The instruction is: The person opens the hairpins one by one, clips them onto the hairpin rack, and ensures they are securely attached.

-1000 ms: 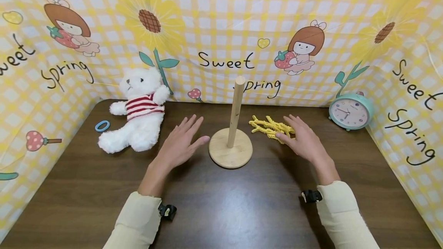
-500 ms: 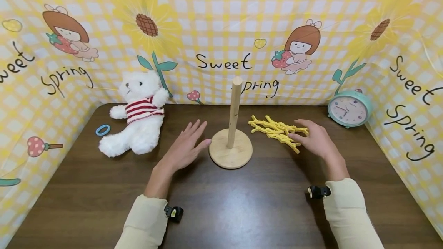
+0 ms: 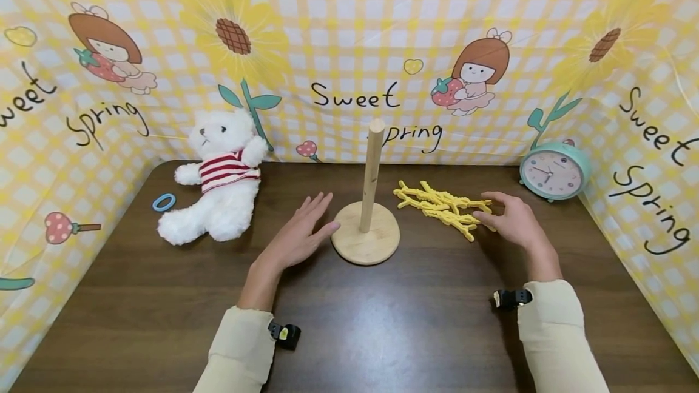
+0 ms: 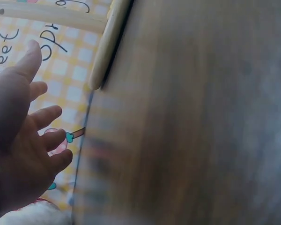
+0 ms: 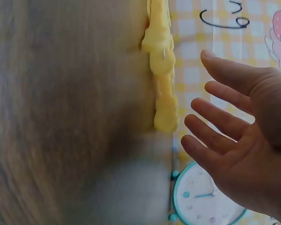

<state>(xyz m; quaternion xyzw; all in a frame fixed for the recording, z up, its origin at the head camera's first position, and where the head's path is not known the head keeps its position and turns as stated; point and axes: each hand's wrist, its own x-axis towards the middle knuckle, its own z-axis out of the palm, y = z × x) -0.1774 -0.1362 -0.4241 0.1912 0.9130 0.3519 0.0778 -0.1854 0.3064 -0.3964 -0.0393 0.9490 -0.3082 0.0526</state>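
Wooden stand (image 3: 369,196), centre of frame, upright presumably thanks to its broad round base (image 3: 377,249), left hand (image 3: 297,236) spread and empty beside it; yellow branches (image 3: 437,202), right of centre, lie loosely heaped on the table (image 3: 349,338), right hand (image 3: 514,223) relaxed, empty, by their right ends.

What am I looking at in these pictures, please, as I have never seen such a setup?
There is no machine here, just a person's bare left hand and right hand. The wide picture is taken from the head, the other two from the left and right wrists. On the brown table are a wooden stand, a white teddy bear, a blue ring, yellow branch-like pieces and a green clock. Neither hand holds anything: the left is beside the stand, the right by the yellow pieces.
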